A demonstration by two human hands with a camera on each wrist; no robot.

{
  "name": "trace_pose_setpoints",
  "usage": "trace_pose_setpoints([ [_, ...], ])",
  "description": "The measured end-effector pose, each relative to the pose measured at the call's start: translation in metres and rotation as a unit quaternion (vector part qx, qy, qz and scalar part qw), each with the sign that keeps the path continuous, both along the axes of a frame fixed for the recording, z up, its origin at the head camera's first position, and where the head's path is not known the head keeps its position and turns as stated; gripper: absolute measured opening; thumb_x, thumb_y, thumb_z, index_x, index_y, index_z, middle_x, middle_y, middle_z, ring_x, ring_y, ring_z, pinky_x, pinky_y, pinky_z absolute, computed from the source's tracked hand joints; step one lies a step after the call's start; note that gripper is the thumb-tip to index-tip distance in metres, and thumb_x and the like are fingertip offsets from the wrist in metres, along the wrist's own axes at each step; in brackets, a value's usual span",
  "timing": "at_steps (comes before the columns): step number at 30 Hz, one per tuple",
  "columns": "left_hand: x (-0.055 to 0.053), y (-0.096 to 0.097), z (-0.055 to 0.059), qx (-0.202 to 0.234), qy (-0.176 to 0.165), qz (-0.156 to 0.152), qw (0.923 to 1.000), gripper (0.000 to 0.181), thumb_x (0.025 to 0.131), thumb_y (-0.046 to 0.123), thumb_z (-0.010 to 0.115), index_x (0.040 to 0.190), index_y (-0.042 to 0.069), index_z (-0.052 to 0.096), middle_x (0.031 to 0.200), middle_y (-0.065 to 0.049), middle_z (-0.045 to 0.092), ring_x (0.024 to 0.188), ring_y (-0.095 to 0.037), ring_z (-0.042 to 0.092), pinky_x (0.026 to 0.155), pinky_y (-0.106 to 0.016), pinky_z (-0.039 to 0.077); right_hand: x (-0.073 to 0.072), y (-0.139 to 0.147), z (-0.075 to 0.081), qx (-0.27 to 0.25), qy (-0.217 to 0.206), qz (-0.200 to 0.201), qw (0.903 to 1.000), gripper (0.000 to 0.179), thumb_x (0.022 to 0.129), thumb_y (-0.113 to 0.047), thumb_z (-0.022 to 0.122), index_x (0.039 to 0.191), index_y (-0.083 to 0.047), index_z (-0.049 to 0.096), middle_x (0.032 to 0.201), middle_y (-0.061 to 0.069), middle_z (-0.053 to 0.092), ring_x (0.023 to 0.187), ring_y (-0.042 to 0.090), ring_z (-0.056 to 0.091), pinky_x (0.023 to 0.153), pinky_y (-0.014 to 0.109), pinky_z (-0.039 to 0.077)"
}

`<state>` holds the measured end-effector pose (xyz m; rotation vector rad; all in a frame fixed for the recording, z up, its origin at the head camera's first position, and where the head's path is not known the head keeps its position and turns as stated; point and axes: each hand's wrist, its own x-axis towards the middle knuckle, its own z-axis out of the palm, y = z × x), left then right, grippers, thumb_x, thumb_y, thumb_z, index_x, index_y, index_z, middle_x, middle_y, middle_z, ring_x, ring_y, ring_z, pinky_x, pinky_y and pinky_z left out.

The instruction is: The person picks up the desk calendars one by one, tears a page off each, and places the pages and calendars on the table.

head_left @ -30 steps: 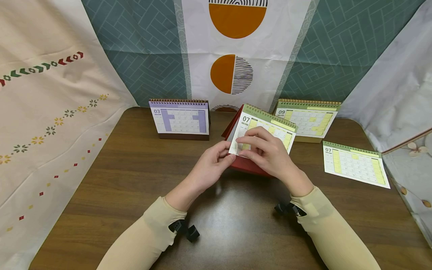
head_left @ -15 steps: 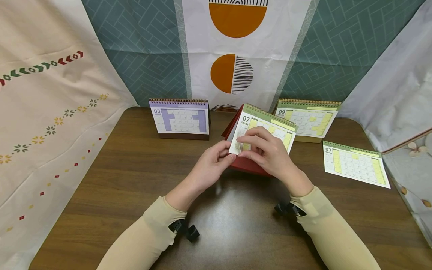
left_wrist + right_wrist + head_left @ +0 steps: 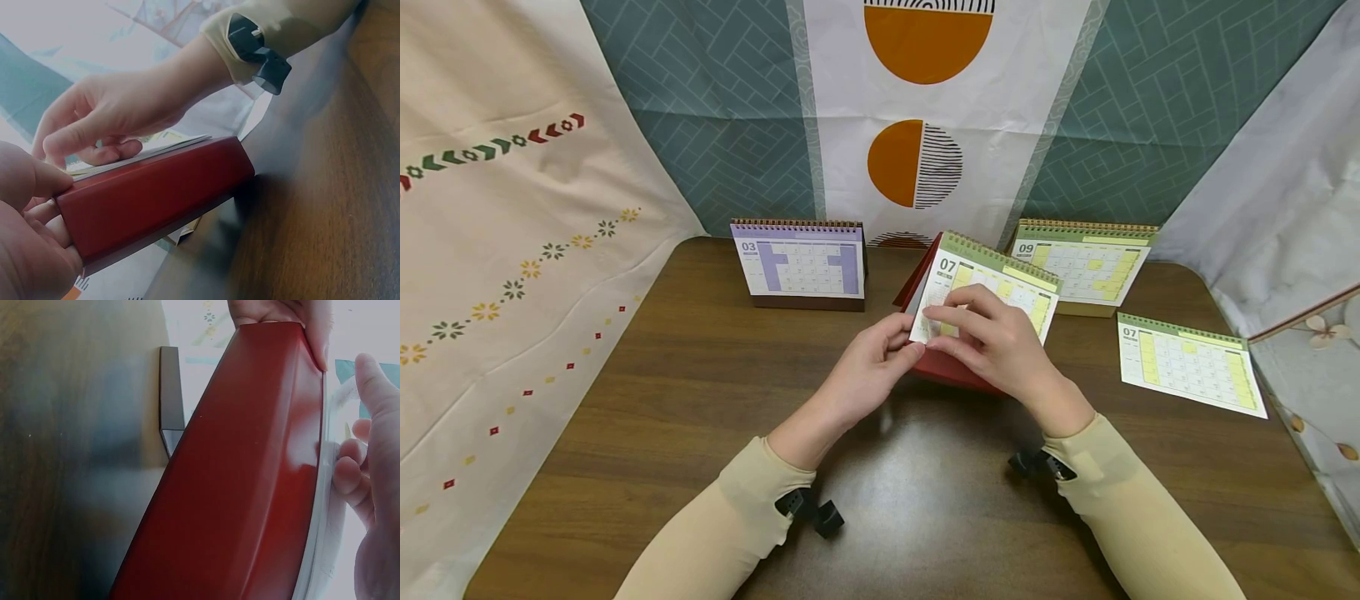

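Note:
A desk calendar with a red base (image 3: 951,368) and a green-headed "07" page (image 3: 1030,287) leans at an angle over the table. My left hand (image 3: 874,352) grips its lower left corner, thumb at the front edge and fingers behind the base, as the left wrist view shows. Over the page's lower left part is my right hand (image 3: 996,337), its thumb tip near the corner beside my left thumb. Thumb and forefinger stand apart there. In the right wrist view the bent fingers (image 3: 350,472) touch the page stack beside the red base (image 3: 231,462).
A purple "03" desk calendar (image 3: 808,262) stands at the back left. Behind the red one, to the right, stands a green "09" calendar (image 3: 1082,267). A loose green "07" sheet (image 3: 1191,367) lies at the right of the wooden table (image 3: 700,392). Patterned cloths hang around it.
Half a second ago a page corner was slightly lifted between my right thumb and forefinger; now it lies flat and those fingers have shifted slightly. My left hand keeps its grip.

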<state>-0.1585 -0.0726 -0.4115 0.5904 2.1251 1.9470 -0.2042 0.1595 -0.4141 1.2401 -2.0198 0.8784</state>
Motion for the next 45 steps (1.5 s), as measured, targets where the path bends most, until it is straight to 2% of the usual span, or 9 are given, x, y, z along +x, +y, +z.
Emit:
trace_pose_setpoints([
  [3,0.0,0.0,0.001,0.0,0.001,0.0,1.0,0.027,0.113,0.003,0.059,0.139,-0.002,0.063,0.128,-0.014,0.078,0.107,-0.017,0.074,0.099,-0.043,0.057,0.001,-0.001,0.0,0.01,0.015,-0.007,0.9998,0.03,0.107,-0.036,0.075,0.126,-0.014,0.081,0.113,0.011,0.068,0.08,0.02,0.061,0.063,0.033,0.052],
  [9,0.001,0.0,0.001,0.005,-0.003,-0.001,1.0,0.029,0.113,0.002,0.058,0.141,-0.002,0.062,0.128,-0.015,0.078,0.106,-0.018,0.074,0.103,-0.059,0.055,0.001,0.0,0.0,0.014,0.028,-0.026,0.9992,0.035,0.093,-0.011,0.091,0.126,-0.015,0.08,0.116,0.012,0.067,0.076,0.02,0.06,0.061,0.035,0.053],
  [12,0.0,0.0,0.001,0.008,-0.004,0.006,0.9999,0.029,0.113,0.002,0.059,0.141,-0.002,0.063,0.127,-0.015,0.078,0.104,-0.018,0.075,0.102,-0.06,0.055,0.001,0.002,-0.001,0.006,0.028,-0.07,0.9972,0.041,0.088,-0.008,0.094,0.126,-0.015,0.081,0.117,0.011,0.067,0.07,0.018,0.056,0.058,0.035,0.05],
  [15,0.0,-0.001,0.002,0.014,-0.01,0.023,0.9996,0.03,0.112,0.002,0.059,0.142,-0.001,0.063,0.128,-0.014,0.078,0.102,-0.019,0.075,0.098,-0.049,0.058,0.001,0.008,0.001,-0.014,0.011,-0.15,0.9886,0.038,0.091,-0.013,0.093,0.127,-0.012,0.08,0.118,0.014,0.067,0.077,0.023,0.059,0.063,0.04,0.05],
  [20,0.0,-0.002,0.007,0.025,-0.009,0.067,0.9974,0.029,0.112,0.002,0.061,0.141,0.001,0.064,0.128,-0.013,0.078,0.101,-0.02,0.073,0.097,-0.037,0.056,0.001,0.022,0.01,-0.071,-0.077,-0.297,0.949,0.059,0.097,-0.026,0.088,0.148,-0.006,0.067,0.137,0.023,0.058,0.124,0.042,0.052,0.097,0.056,0.046],
  [24,0.001,-0.002,0.008,0.037,0.018,0.082,0.9958,0.029,0.112,0.001,0.061,0.14,0.0,0.064,0.128,-0.014,0.078,0.102,-0.02,0.073,0.095,-0.034,0.056,0.002,0.031,0.02,-0.123,-0.18,-0.362,0.9066,0.089,0.099,-0.038,0.085,0.171,-0.011,0.041,0.16,0.021,0.041,0.149,0.036,0.035,0.113,0.059,0.038],
  [28,0.003,-0.001,0.008,0.035,0.051,0.092,0.9939,0.028,0.112,0.001,0.06,0.14,0.001,0.065,0.129,-0.013,0.078,0.1,-0.019,0.072,0.088,-0.033,0.056,0.005,0.034,0.026,-0.154,-0.251,-0.365,0.8832,0.097,0.101,-0.043,0.081,0.176,-0.015,0.027,0.169,0.014,0.031,0.157,0.026,0.028,0.121,0.056,0.033],
  [37,0.004,-0.001,0.007,0.026,0.076,0.116,0.99,0.031,0.112,0.002,0.062,0.142,0.004,0.066,0.133,-0.01,0.077,0.109,-0.02,0.074,0.095,-0.032,0.056,0.004,0.033,0.028,-0.217,-0.259,-0.313,0.8877,0.084,0.1,-0.028,0.084,0.171,-0.013,0.04,0.161,0.015,0.037,0.14,0.029,0.045,0.117,0.046,0.04],
  [45,0.002,0.001,0.005,0.027,0.074,0.114,0.9904,0.032,0.111,0.001,0.063,0.142,0.003,0.066,0.132,-0.012,0.077,0.108,-0.021,0.073,0.093,-0.03,0.056,0.005,0.037,0.032,-0.228,-0.256,-0.321,0.8832,0.073,0.101,-0.023,0.083,0.166,-0.014,0.049,0.158,0.014,0.041,0.135,0.024,0.049,0.114,0.045,0.044],
])
